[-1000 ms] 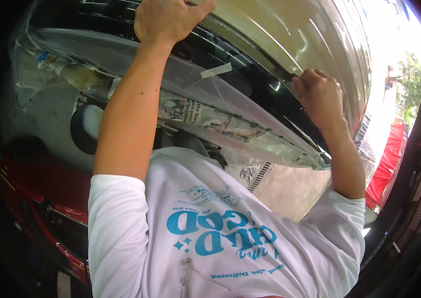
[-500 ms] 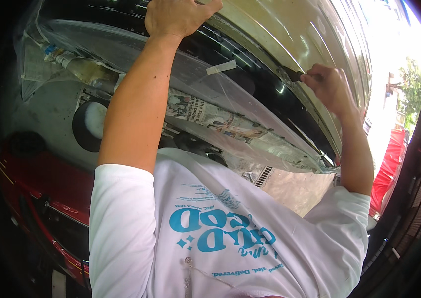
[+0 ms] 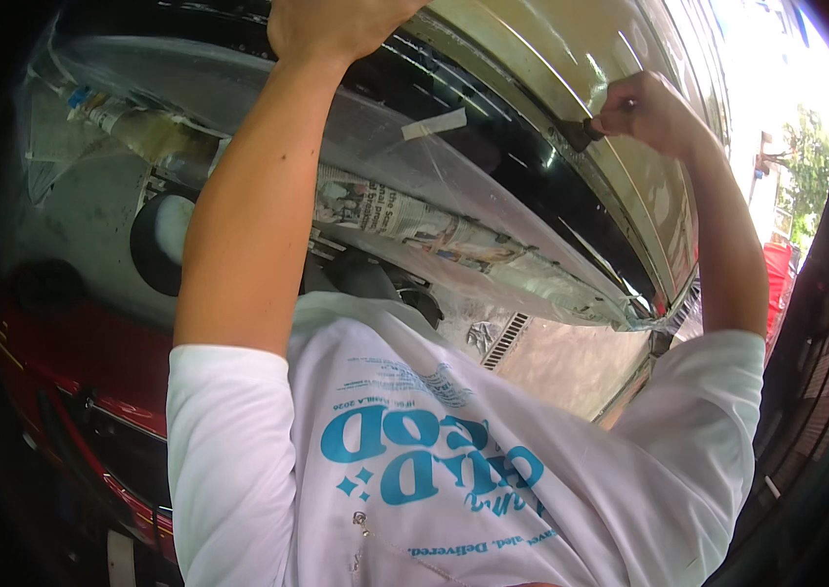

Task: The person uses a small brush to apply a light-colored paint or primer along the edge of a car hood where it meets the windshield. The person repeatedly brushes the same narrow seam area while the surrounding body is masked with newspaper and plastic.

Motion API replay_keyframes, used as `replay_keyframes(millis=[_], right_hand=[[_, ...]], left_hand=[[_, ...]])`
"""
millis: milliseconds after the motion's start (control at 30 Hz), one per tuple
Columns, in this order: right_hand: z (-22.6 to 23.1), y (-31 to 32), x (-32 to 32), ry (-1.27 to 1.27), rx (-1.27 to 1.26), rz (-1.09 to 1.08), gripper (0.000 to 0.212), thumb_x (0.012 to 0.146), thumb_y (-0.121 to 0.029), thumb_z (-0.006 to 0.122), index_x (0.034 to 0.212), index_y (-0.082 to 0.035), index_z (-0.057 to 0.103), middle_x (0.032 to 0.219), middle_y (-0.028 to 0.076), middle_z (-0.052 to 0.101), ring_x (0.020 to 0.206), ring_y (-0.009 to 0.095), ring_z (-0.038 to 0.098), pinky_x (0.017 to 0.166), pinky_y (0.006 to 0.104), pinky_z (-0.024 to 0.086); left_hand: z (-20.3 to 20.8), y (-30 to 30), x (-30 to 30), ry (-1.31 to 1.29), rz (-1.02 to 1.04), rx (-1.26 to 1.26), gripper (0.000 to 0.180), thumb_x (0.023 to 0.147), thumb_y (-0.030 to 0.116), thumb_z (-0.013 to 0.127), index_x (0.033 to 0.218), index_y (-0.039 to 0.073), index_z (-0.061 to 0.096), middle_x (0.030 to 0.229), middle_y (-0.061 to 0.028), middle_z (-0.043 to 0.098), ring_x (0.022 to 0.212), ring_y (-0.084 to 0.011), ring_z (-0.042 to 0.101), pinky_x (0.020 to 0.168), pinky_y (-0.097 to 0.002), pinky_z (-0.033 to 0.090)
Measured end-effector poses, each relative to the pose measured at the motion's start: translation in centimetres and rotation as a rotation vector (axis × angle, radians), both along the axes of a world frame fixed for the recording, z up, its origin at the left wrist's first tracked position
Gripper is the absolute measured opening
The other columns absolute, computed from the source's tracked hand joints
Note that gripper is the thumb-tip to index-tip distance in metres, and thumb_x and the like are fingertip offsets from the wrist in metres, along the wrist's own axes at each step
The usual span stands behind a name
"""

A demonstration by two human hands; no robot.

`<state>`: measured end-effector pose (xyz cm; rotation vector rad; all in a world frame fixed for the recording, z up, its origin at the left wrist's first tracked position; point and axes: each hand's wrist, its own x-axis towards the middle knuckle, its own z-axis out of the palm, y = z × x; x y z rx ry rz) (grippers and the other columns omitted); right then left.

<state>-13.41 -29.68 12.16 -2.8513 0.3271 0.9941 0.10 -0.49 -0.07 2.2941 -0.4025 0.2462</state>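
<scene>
My right hand (image 3: 644, 112) is closed around the dark handle of a small scraper (image 3: 579, 135). The scraper's end meets the gold car panel (image 3: 532, 64) by the groove along its edge, where a greyish strip runs beside the glossy black panel (image 3: 492, 127). At the top edge of the picture, my left hand (image 3: 341, 24) is partly cut off and lies over the car's edge; its fingers are out of sight. A short strip of pale masking tape (image 3: 434, 125) sticks to the black panel's edge and the clear plastic sheet (image 3: 375, 127) below it.
Newspaper (image 3: 414, 220) and plastic cover the car's lower part. Behind me stands a red car (image 3: 91, 377). A round black-rimmed object (image 3: 155, 245) lies at left, and a drain grate (image 3: 507, 340) is set in the floor. At right hangs a red sheet (image 3: 776, 279).
My right hand has risen and turned, its elbow swinging outward, with the scraper still in it. My left hand has shifted slightly up and left, further out of the picture.
</scene>
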Motion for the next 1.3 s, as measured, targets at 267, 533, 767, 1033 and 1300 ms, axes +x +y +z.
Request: replay_keyframes(millis=[267,533,767,1033,1300], right_hand=[[0.1,4.1,-6.4,-0.353,-0.172,0.036,0.025,0.094,-0.028,0.077,0.093,-0.004,0.076,0.091,0.016,0.077,0.083,0.031,0.075,0.077,0.0452,0.059],[0.3,4.9,-3.2,-0.126,-0.227,-0.077,0.025,0.091,-0.027,0.080,0.087,-0.004,0.075,0.085,0.017,0.075,0.079,0.034,0.072,0.077,0.0475,0.056],[0.3,-0.7,-1.0,-0.061,0.041,-0.043,0.023,0.088,-0.026,0.083,0.089,-0.004,0.077,0.081,0.014,0.075,0.075,0.025,0.072,0.076,0.0415,0.056],[0.4,3.8,-8.6,-0.383,-0.168,-0.047,0.025,0.092,-0.030,0.078,0.094,-0.005,0.076,0.086,0.017,0.075,0.080,0.036,0.073,0.078,0.0469,0.056],[0.3,1.3,-3.5,-0.127,-0.094,-0.023,0.024,0.088,-0.026,0.083,0.084,-0.003,0.075,0.071,0.013,0.069,0.067,0.023,0.068,0.069,0.0389,0.053]], left_hand=[[0.2,0.2,0.4,0.002,-0.001,0.043,0.048,0.079,0.053,0.078,0.080,0.007,0.065,0.075,-0.0204,0.068,0.076,-0.0422,0.069,0.067,-0.0516,0.053],[0.6,0.5,-0.1,0.054,0.009,0.068,0.048,0.079,0.052,0.079,0.080,0.006,0.064,0.076,-0.0208,0.069,0.077,-0.0428,0.068,0.067,-0.0524,0.052],[0.4,0.1,0.1,0.030,-0.030,0.024,0.048,0.078,0.053,0.079,0.078,0.007,0.065,0.073,-0.0207,0.068,0.076,-0.0430,0.068,0.067,-0.0530,0.052],[1.1,0.1,-0.1,0.068,0.011,0.054,0.048,0.078,0.053,0.079,0.077,0.008,0.063,0.074,-0.0193,0.068,0.076,-0.0426,0.068,0.068,-0.0522,0.052],[0.2,0.2,-0.6,0.016,0.022,0.065,0.047,0.078,0.051,0.080,0.076,0.007,0.063,0.074,-0.0194,0.068,0.075,-0.0423,0.067,0.067,-0.0519,0.052]])
